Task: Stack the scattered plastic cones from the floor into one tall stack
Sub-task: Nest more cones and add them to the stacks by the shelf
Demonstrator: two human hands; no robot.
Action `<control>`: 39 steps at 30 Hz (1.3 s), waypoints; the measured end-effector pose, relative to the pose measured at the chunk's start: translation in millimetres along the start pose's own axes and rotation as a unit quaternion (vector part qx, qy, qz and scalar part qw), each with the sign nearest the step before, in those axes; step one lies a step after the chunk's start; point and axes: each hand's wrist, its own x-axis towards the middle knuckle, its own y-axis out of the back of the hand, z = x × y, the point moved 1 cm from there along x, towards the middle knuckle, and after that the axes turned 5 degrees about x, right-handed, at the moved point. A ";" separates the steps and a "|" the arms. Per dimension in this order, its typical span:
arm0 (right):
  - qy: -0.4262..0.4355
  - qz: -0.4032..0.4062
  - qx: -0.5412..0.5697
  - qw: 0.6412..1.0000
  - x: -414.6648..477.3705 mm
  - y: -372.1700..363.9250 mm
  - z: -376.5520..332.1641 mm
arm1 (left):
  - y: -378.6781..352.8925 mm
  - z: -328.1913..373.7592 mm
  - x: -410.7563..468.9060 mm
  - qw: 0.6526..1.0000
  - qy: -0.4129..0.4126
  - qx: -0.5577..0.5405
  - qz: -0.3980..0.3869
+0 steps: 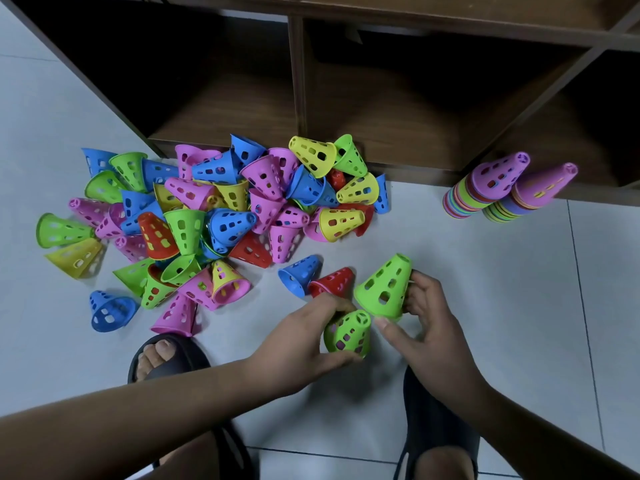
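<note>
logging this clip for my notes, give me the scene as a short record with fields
left hand: grips a green cone, tip toward the camera
right hand: holds a second green cone by its base, beside the first, not yet nested
nearest loose cones: red cone and blue cone, on their sides just beyond the hands
pile: many mixed-colour cones scattered on the floor, at the left
stacks: left stack and right stack, both purple-topped, by the shelf unit

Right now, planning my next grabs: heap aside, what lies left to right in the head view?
Lone blue cone, second blue cone, red cone, green cone in the right hand, two cone stacks.
</note>
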 end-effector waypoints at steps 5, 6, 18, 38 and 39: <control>0.043 -0.061 -0.137 0.988 -8.7 0.8 7.3 | -10.6 -14.9 1.3 0.999 -0.015 0.028 -0.025; 0.050 -0.068 -0.163 0.983 -9.8 -0.1 9.6 | -10.4 -19.3 0.8 0.999 -0.016 0.033 -0.031; 0.132 -0.137 -0.305 0.933 11.6 -21.5 64.5 | 17.2 -68.0 7.4 0.987 0.112 0.096 0.058; 0.116 -0.286 -0.336 0.890 69.5 -32.6 48.3 | 60.9 -73.9 7.9 0.959 0.199 0.091 0.178; 0.129 -0.281 -0.356 0.882 73.9 -29.5 46.3 | 63.8 -71.1 6.8 0.959 0.202 0.074 0.187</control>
